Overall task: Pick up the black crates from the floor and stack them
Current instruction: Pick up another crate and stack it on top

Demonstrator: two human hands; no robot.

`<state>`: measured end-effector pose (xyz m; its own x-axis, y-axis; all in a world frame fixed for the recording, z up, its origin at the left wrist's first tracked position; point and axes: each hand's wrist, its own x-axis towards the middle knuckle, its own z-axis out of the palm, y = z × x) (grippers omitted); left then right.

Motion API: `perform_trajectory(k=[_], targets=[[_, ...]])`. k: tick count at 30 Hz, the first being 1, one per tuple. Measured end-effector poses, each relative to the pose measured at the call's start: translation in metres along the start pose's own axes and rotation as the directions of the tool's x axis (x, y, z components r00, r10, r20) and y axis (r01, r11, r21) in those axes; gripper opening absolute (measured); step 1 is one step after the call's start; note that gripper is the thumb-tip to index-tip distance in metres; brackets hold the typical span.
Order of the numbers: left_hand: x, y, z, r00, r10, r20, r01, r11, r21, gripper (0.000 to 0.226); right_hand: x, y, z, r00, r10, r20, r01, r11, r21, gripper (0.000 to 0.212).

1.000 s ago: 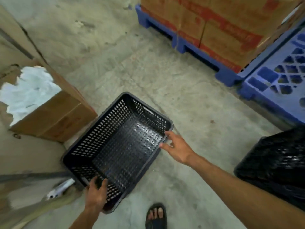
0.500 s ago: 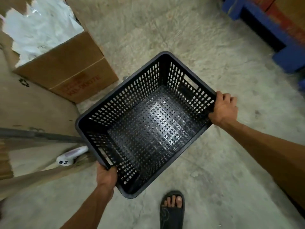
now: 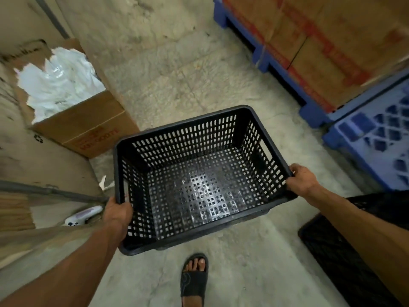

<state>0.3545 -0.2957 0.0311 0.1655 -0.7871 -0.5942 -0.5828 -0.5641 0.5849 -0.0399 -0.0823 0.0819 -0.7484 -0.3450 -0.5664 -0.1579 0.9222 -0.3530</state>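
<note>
Concrete floor (image 3: 168, 85); black crate (image 3: 199, 185) aloft w/ left hand (image 3: 118, 212) & right hand (image 3: 302, 180) clamped on opposite rims, arms outstretched.

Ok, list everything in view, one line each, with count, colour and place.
crate: one, black, empty, held in the centre, above the floor
other crates: black, lower right, count unclear
open box: one, brown, left, holds white plastic
boxes: several, brown with red tape, upper right on a pallet
pallets: two, blue, right
white device: one, on the floor by the left hand
floor: grey concrete
sandalled foot: one, black sandal, bottom centre
left hand: grips the crate's near-left corner
right hand: grips the crate's right rim
</note>
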Motion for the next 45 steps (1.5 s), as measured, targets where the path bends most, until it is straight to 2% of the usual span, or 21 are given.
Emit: perform_trajectory(k=[3,6,10,13,15,20,26,28,30,33,38,41,45], targets=[[-0.035,0.061,-0.004,0.998,0.064,-0.028,-0.061,0.994,0.087,0.047,-0.034,0.006,-0.067,0.998,-0.051,-0.032,0.052,0.998,0.032,0.031],[-0.086,0.139,-0.014,0.983,0.181,-0.019,-0.175,0.971,0.163,0.045,-0.078,0.016,-0.147,0.985,-0.124,-0.121,0.137,0.985,0.108,0.036],[-0.17,0.235,-0.028,0.934,0.354,-0.039,-0.326,0.893,0.311,0.042,-0.136,0.033,-0.242,0.944,-0.216,-0.249,0.266,0.945,0.19,0.025],[-0.246,0.297,-0.029,0.9,0.435,-0.035,-0.398,0.851,0.342,0.045,-0.18,0.056,-0.306,0.93,-0.206,-0.303,0.302,0.9,0.314,0.026],[-0.295,0.329,-0.025,0.865,0.502,0.021,-0.476,0.805,0.353,0.044,-0.209,0.076,-0.344,0.922,-0.188,-0.34,0.32,0.863,0.391,0.024],[-0.409,0.374,0.014,0.733,0.657,0.174,-0.675,0.67,0.309,0.037,-0.285,0.165,-0.416,0.916,-0.03,-0.399,0.276,0.77,0.576,0.033],[-0.511,0.36,0.11,0.631,0.674,0.384,-0.771,0.598,0.217,0.035,-0.348,0.306,-0.429,0.875,0.225,-0.428,0.138,0.731,0.668,0.038],[-0.54,0.347,0.143,0.593,0.668,0.45,-0.797,0.567,0.209,0.035,-0.365,0.353,-0.423,0.853,0.299,-0.428,0.096,0.715,0.692,0.031],[-0.568,0.329,0.177,0.545,0.647,0.533,-0.823,0.535,0.192,0.034,-0.38,0.397,-0.414,0.817,0.377,-0.437,0.067,0.69,0.721,0.024],[-0.607,0.302,0.226,0.494,0.593,0.635,-0.836,0.525,0.16,0.031,-0.395,0.457,-0.398,0.764,0.467,-0.444,0.027,0.665,0.747,0.026],[-0.639,0.261,0.274,0.464,0.487,0.74,-0.808,0.575,0.128,0.035,-0.403,0.516,-0.371,0.698,0.559,-0.448,-0.122,0.709,0.695,0.026],[-0.653,0.262,0.291,0.46,0.478,0.748,-0.824,0.543,0.16,0.041,-0.401,0.531,-0.363,0.665,0.579,-0.471,-0.15,0.722,0.675,0.027],[-0.663,0.266,0.309,0.396,0.397,0.828,-0.839,0.522,0.151,0.053,-0.406,0.54,-0.368,0.64,0.628,-0.443,-0.192,0.688,0.7,0.023]])
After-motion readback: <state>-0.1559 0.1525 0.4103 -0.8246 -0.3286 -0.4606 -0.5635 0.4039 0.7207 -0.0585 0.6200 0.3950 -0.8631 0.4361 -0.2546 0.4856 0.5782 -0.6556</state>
